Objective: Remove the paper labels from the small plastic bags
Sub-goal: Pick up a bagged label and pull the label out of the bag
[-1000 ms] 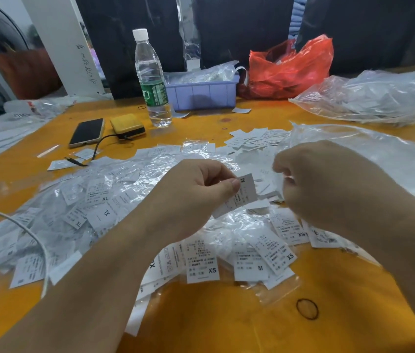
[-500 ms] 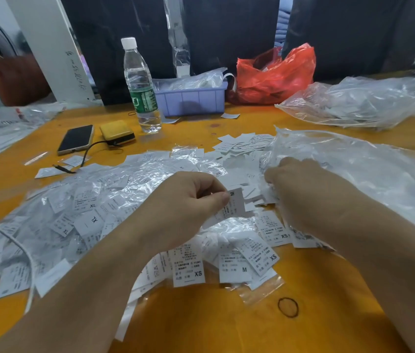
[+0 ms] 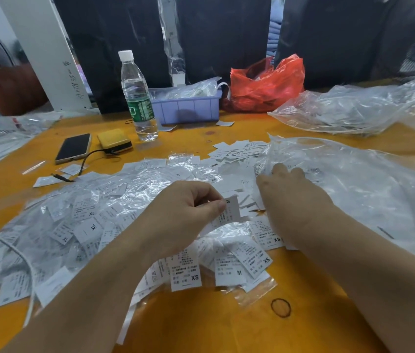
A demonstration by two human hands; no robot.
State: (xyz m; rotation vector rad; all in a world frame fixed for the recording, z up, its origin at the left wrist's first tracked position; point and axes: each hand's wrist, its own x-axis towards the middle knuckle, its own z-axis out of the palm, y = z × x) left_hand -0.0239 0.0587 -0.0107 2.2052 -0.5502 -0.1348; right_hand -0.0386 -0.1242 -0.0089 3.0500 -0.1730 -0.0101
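The left hand (image 3: 188,215) pinched a paper label (image 3: 228,211). The right hand (image 3: 288,186) lay spread flat just beside it, on the big bag (image 3: 354,179). I think that label needed dropping next.

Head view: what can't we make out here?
- Left hand: pinches an M label; whether a bag is still on it is hidden by the fingers.
- Right hand: fingertips reach into the clear plastic sheet; anything under the palm is hidden.
- Fine print on the labels: too small to read.
- Purple bin: contents blurred by plastic.
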